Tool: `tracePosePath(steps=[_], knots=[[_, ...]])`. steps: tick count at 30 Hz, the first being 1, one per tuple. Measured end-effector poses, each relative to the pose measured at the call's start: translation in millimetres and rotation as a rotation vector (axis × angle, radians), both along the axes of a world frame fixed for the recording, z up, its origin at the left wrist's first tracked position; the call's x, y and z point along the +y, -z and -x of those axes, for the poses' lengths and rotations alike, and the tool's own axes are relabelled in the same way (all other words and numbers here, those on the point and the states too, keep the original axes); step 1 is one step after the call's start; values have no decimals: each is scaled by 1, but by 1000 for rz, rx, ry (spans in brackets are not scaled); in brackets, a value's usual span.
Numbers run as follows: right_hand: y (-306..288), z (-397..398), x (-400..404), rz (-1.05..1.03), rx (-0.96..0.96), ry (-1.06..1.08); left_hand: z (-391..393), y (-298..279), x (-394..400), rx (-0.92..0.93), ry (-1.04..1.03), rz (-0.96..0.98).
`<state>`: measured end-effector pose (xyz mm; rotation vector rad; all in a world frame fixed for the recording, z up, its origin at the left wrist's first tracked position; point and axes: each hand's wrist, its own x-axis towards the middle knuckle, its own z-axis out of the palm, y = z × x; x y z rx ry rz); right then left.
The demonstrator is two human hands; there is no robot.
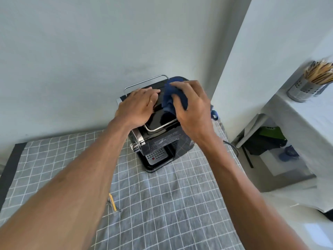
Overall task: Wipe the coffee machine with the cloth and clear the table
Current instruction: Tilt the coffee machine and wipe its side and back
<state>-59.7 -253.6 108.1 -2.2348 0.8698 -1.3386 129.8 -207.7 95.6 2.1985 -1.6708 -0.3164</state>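
A black coffee machine [162, 141] with a chrome rail on its top stands at the back of the table, against the wall. My left hand [137, 107] rests flat on the left part of its top, fingers straight. My right hand [192, 109] grips a dark blue cloth [169, 98] and holds it on the right part of the top. A bit of the cloth hangs past the machine's right side. The metal drip grille with a red dot shows at the machine's front.
A grey checked tablecloth [171, 204] covers the table. A yellow-handled tool [113, 202] lies on it beside my left forearm. To the right, a white shelf carries a metal holder of wooden sticks [310, 82]. A cable [232, 147] runs off the machine's right.
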Motion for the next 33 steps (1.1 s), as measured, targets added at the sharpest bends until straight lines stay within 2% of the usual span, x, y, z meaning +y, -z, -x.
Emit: tracePosePath(steps=[3,6,10,12,15,16,19,21,27,29,33], knots=[[-13,-20,-45,-36,417,-111,-10,-10,0,184,-9,-29],[-18,-29,-64,-70,550,-164,-16,-12,9,142,46,-57],[-19,-14,-50,-6,691,-450,-13,-8,15,51,57,1],[-23,-6,-60,-59,672,-390,-10,-9,15,35,52,9],[-25,-11,-84,-124,552,-98,-7,-10,15,32,27,15],[-25,-18,-80,-103,544,-84,-6,-9,15,27,19,16],[-16,-28,-40,-40,595,-356,-6,-8,15,2,10,31],[-14,-18,-31,-42,632,-421,-5,-8,15,1,8,34],[-22,-21,-91,-183,494,72,-2,-10,15,-13,-25,24],[-22,-35,-81,-130,508,17,-2,-8,15,-14,-35,19],[-18,-19,-47,-7,585,-341,-4,-8,16,-16,-34,27]])
